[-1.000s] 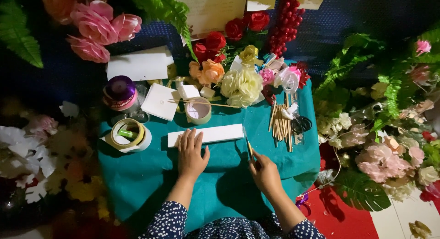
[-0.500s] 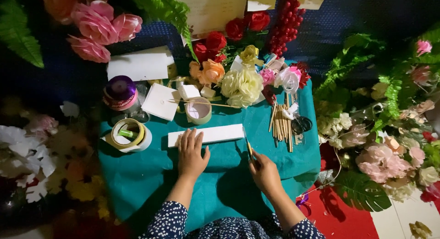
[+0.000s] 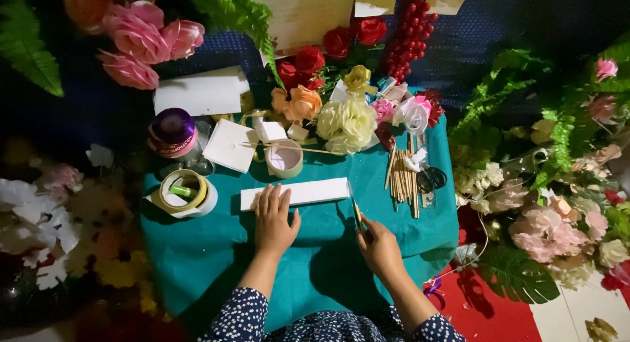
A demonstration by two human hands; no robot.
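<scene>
Teal cloth (image 3: 216,263), soft and slightly rumpled, covers the small table under my hands. My left hand (image 3: 274,221) lies flat with fingers spread a little, pressing on the near edge of a long white foam strip (image 3: 295,193), a smooth rectangular bar lying crosswise just beyond my fingertips. My right hand (image 3: 379,245) is curled closed around a thin knife (image 3: 355,207), its narrow blade pointing away from me so the tip meets the right end of the foam strip.

Left of my left fingers sits a tape roll (image 3: 186,192), round and hollow, cream-coloured with a green scrap inside. Farther out on that side is a spool of purple ribbon (image 3: 172,131), glossy and cylindrical. Straight beyond my left fingertips, past the foam, stands a second, smaller tape ring (image 3: 284,158) and a flat square white foam piece (image 3: 231,145); a larger white foam slab (image 3: 200,93) lies beyond that.

Right of my right fingers rests a bundle of thin wooden sticks (image 3: 404,178), pale and straight, with black-handled scissors (image 3: 430,179) just beside them. Beyond both hands is a heap of fabric flowers (image 3: 344,122), ruffled cream, orange, red and pink petals. More artificial blooms and fern-like green leaves (image 3: 525,178) crowd the floor to the right.
</scene>
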